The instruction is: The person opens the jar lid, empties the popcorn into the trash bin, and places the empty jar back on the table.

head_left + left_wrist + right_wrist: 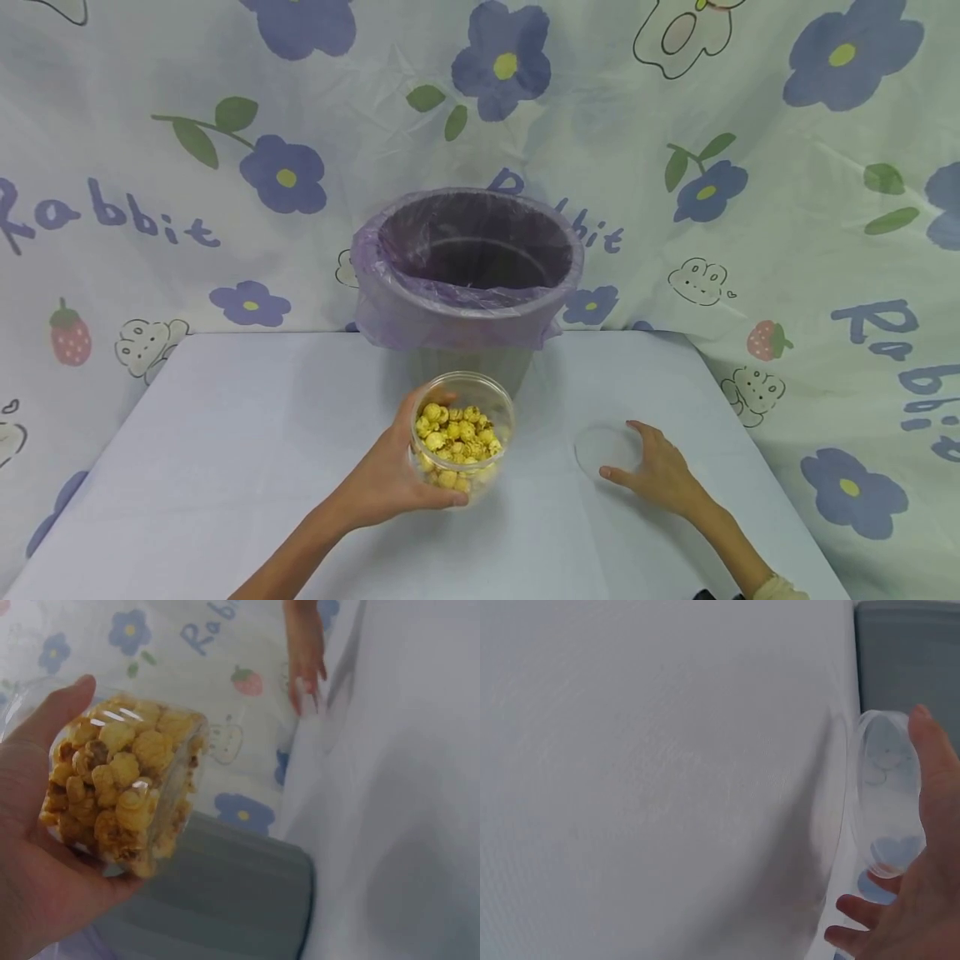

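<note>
My left hand grips a clear plastic jar from its left side, thumb in front and fingers behind. Yellow popcorn fills much of the jar, whose top is uncovered and leans toward the head camera. In the left wrist view, brown-coated pieces show among the popcorn. Over the right part of the table, my right hand holds a round transparent lid by its edge, between thumb and fingers. The right wrist view shows this lid tilted up close above the white tabletop.
Behind the jar stands a grey trash bin lined with a purple plastic bag folded over its rim; its mouth is open. A white cloth covers the table. Curtains printed with flowers and rabbits hang behind and at both sides.
</note>
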The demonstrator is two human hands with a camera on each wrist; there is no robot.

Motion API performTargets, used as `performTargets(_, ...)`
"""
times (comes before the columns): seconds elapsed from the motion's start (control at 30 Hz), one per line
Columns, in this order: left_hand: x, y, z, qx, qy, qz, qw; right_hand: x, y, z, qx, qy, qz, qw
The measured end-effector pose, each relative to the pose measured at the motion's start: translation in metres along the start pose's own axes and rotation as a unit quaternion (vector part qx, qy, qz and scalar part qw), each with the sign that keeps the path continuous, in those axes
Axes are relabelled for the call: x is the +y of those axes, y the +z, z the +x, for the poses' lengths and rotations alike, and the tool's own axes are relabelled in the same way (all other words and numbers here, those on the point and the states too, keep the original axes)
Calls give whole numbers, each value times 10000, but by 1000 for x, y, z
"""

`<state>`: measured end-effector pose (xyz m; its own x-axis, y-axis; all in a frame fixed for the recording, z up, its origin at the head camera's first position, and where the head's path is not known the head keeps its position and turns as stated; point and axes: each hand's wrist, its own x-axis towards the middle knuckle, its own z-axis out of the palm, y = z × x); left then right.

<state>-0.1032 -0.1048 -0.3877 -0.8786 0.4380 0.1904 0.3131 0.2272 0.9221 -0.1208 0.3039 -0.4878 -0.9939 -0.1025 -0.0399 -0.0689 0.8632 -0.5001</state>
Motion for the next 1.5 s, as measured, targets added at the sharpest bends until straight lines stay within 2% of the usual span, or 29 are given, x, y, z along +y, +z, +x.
performTargets(0.13, 0, -2, 0, 21, -15, 23, 10000, 2, 0, -4, -211, 74, -470, 9986)
performTargets(0.3, -1, -4, -1, 56, -5, 34, 10000, 4, -2, -7, -159, -190, -933, 9953)
performTargets(0.47, -1, -5, -1, 86, -2, 20, 10000, 3, -4, -6, -140, -271, -1067, 9938)
performTargets(0.6, -1, -6, -1, 113, 16, 56, 9999, -4, -14, 2, 96, -642, -926, 9936)
performTargets(0.7, -1, -7, -1, 116, 40, 36, 9999, -19, -32, 11, 255, -1086, -774, 9907)
performTargets(0.8, -1, -8, -2, 113, 35, 25, 9999, -40, -56, 20, 280, -1328, -779, 9877)
performTargets(0.9, -1, -9, -3, 144, -44, -3, 9999, -62, -80, 30, 262, -1377, -832, 9866)
performTargets(1.17, 0, -12, -5, 190, 8, 15, 9998, -108, -132, 53, 375, -1419, -1187, 9820)
performTargets(1.33, 2, -15, -5, 239, -29, -22, 9997, -135, -153, 70, 586, -1607, -1256, 9772)
performTargets(1.5, 2, -17, -7, 232, 12, 33, 9997, -156, -168, 93, 588, -1707, -1455, 9728)
